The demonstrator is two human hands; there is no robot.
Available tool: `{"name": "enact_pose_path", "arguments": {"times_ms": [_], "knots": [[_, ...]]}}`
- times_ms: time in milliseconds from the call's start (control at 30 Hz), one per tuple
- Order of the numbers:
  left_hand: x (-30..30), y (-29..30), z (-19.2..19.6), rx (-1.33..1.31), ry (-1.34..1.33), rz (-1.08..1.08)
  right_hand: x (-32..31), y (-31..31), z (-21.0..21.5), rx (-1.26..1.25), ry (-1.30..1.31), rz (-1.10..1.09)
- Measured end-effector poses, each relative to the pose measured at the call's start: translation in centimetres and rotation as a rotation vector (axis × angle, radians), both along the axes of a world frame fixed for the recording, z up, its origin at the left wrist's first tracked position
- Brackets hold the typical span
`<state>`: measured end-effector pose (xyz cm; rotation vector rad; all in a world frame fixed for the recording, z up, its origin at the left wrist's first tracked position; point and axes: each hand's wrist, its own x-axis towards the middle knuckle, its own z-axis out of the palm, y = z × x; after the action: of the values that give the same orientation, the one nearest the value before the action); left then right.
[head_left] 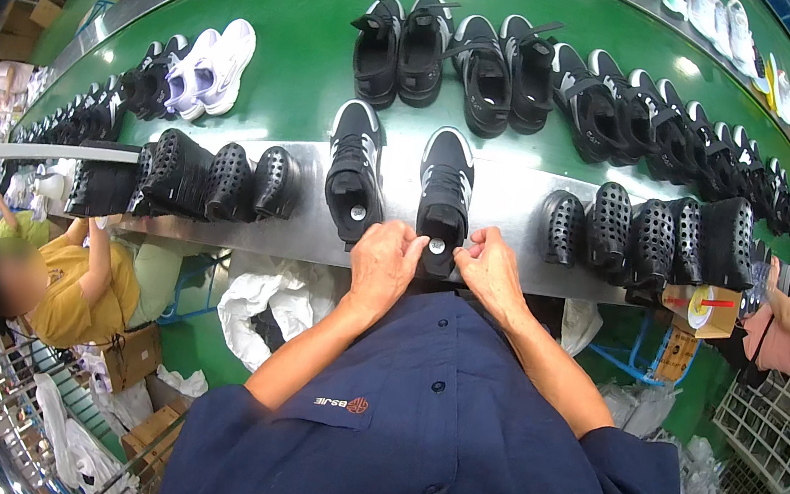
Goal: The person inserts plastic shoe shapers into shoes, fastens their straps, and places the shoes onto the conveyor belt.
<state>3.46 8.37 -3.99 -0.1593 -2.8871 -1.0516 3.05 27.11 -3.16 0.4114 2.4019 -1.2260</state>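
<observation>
With both my left hand point(383, 264) and right hand point(490, 269) fingers pinching the heel of the right-hand black shoe point(444, 198), its twin point(354, 181) sits untouched beside it.

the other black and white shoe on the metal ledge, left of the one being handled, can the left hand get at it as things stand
Probably yes. The second shoe lies right beside the left hand, with nothing between them, though that hand is now on the heel of the first shoe.

Green conveyor belt point(312, 43) carries black sneakers point(501, 65) in a long row, white sneakers point(210, 69) left of them. Nearer than those black sneakers, the steel ledge point(513, 198) bears two black-and-white shoes point(399, 182) and perforated black lasts point(654, 238).
</observation>
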Motion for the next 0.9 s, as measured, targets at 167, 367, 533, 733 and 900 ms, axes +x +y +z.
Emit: {"name": "enact_pose_path", "arguments": {"times_ms": [167, 367, 533, 733, 900], "knots": [[-2.4, 1.4, 0.0, -0.083, 0.227, -0.112, -0.3, -1.6, -1.6, 0.119, 0.153, 0.087], [-2.1, 0.3, -1.7, -0.036, 0.236, -0.188, -0.1, -2.1, -2.7, 0.108, 0.211, 0.073], [-0.4, -2.9, 3.2, -0.132, 0.146, -0.195, -0.2, -1.8, -2.4, 0.116, 0.256, 0.117], [0.1, -6.7, 0.5, -0.161, -0.053, -0.275, -2.4, -3.8, -3.0, 0.185, 0.353, 0.209], [-0.7, -5.0, 2.1, -0.148, -0.329, -0.253, -5.1, -4.6, -3.7, 0.1, 0.325, 0.326]]}}
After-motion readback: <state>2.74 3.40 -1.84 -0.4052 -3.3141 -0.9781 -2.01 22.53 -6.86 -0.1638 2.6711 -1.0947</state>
